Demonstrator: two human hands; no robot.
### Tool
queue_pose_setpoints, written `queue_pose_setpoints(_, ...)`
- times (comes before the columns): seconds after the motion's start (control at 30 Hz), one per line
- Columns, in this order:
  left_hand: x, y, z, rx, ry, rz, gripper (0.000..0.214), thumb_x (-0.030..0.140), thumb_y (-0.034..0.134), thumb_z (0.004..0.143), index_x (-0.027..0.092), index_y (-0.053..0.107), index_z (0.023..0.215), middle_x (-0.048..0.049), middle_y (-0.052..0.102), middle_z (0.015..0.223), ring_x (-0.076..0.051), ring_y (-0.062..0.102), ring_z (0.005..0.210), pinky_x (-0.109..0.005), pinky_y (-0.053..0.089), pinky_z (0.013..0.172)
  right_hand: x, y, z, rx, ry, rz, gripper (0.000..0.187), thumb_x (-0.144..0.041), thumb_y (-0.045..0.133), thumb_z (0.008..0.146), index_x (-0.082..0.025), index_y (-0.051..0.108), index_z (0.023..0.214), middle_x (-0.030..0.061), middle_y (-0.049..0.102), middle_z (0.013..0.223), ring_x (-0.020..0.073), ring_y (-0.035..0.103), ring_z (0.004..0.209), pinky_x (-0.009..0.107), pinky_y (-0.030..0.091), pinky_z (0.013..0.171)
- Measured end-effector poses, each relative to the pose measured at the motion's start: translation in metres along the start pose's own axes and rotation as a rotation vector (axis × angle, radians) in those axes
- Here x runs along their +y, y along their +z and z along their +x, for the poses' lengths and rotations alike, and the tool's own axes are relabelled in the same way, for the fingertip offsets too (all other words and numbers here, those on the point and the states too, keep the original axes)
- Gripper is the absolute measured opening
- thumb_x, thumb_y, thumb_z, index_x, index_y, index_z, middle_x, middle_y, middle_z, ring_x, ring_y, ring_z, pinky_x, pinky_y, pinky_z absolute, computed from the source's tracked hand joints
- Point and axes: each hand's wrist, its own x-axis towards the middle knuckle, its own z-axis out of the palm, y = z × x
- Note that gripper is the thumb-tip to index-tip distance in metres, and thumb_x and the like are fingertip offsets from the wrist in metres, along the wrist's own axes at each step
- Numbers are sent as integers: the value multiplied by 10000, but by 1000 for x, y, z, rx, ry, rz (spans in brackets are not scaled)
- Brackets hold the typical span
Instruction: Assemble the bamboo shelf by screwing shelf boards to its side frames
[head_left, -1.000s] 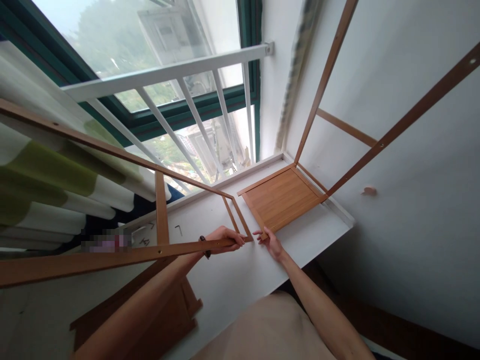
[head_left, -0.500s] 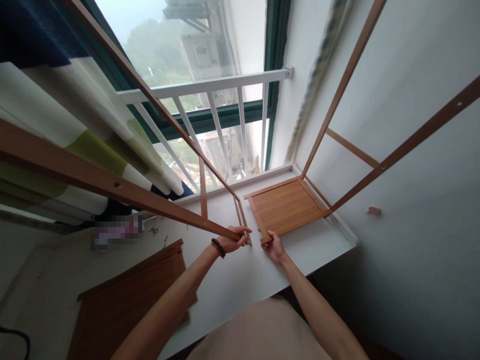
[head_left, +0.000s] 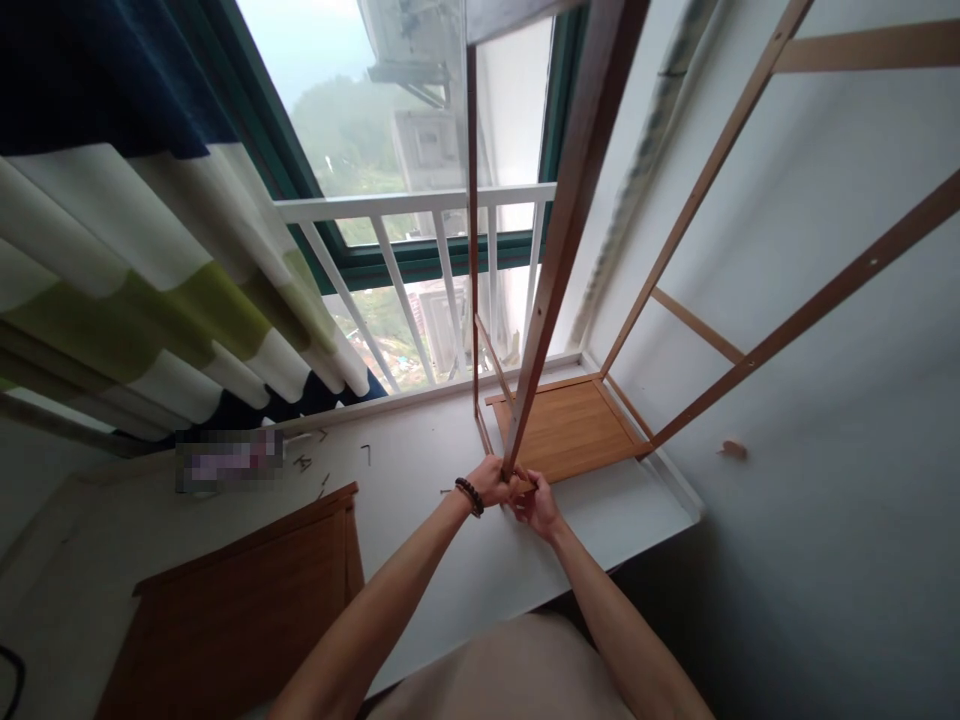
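My left hand [head_left: 489, 482], with a dark beaded bracelet at the wrist, is closed around the lower end of a brown wooden side frame [head_left: 555, 265]. That frame stands nearly upright, close to the left edge of a wooden shelf panel [head_left: 574, 425]. My right hand [head_left: 538, 505] grips the panel's near left corner, right beside the frame's foot; the fingers partly hide where the two meet. At its right edge the panel meets a second ladder-like side frame [head_left: 697, 400], which leans along the wall.
More brown wooden panels [head_left: 240, 590] lie at the left on the white ledge [head_left: 420, 600]. Several small screws [head_left: 302, 463] and a hex key [head_left: 367, 453] are scattered behind them. A striped curtain [head_left: 172, 290] and a white railing [head_left: 412, 203] stand before the window.
The left side frame has swung from a leftward lean to nearly upright, and its foot has moved right against the panel corner. My two hands have come together there.
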Motion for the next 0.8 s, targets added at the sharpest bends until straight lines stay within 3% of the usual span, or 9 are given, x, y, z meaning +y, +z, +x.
queue_pose_setpoints(0.17, 0, 7, 7, -25, 6, 17, 266, 82, 419, 655, 107, 660, 763, 0, 597, 517, -100, 564, 450, -180, 447, 440, 3, -4, 4, -37, 38, -1, 424, -538, 318, 758, -171, 504, 653, 1, 493, 475, 110, 448, 382, 195, 253, 324)
queue_pose_setpoints(0.47, 2, 12, 13, -144, -101, 50, 160, 103, 424, 626, 120, 577, 581, 8, 541, 428, -101, 517, 381, -170, 390, 365, 2, 1, 6, -74, 54, -10, 457, -565, 340, 764, -159, 547, 726, 9, 513, 462, 142, 499, 407, 258, 402, 361)
queue_pose_setpoints(0.67, -2, 16, 11, -84, 53, 111, 133, 91, 432, 605, 130, 510, 504, 35, 464, 392, -69, 446, 364, -151, 333, 353, -2, 2, 0, -98, 127, -7, 470, -583, 342, 782, -165, 547, 851, 22, 572, 574, 152, 538, 463, 312, 455, 414)
queue_pose_setpoints(0.8, -2, 13, 5, -62, 50, 41, 166, 84, 421, 634, 122, 581, 612, 18, 530, 462, -86, 498, 415, -169, 390, 403, -5, 4, -1, -134, 169, 31, 515, -615, 314, 789, -165, 553, 857, 9, 549, 540, 147, 530, 450, 290, 439, 412)
